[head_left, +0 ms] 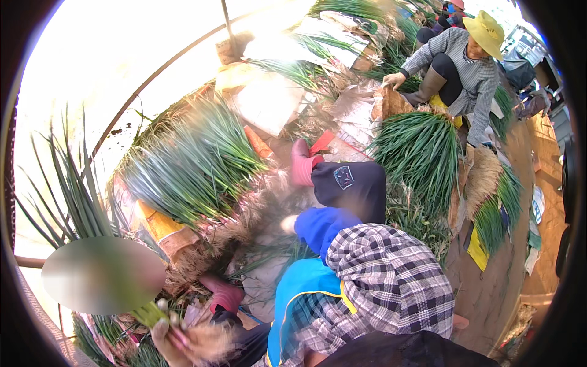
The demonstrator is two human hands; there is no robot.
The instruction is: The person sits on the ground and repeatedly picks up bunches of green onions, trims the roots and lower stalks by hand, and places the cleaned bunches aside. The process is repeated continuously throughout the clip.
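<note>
My left hand (169, 328), in a pale glove at the lower left, is shut around the lower stalks of a bunch of spring onions (85, 202). Its leaves fan upward past a blurred oval that covers their middle, and its pale roots point right. My right hand (290, 224), at the end of a blue sleeve near the centre, is small and motion-blurred; its fingers and anything in them cannot be made out. To its upper left lies a large row of spring onions (197, 165), roots facing me.
A co-worker in a yellow hat (487, 34) squats at the upper right beside a big onion pile (417, 151). My pink boots (302, 167) rest among loose leaves and sacking. A curved metal rail (133, 96) runs along the left. More onions (500, 206) lie at the right.
</note>
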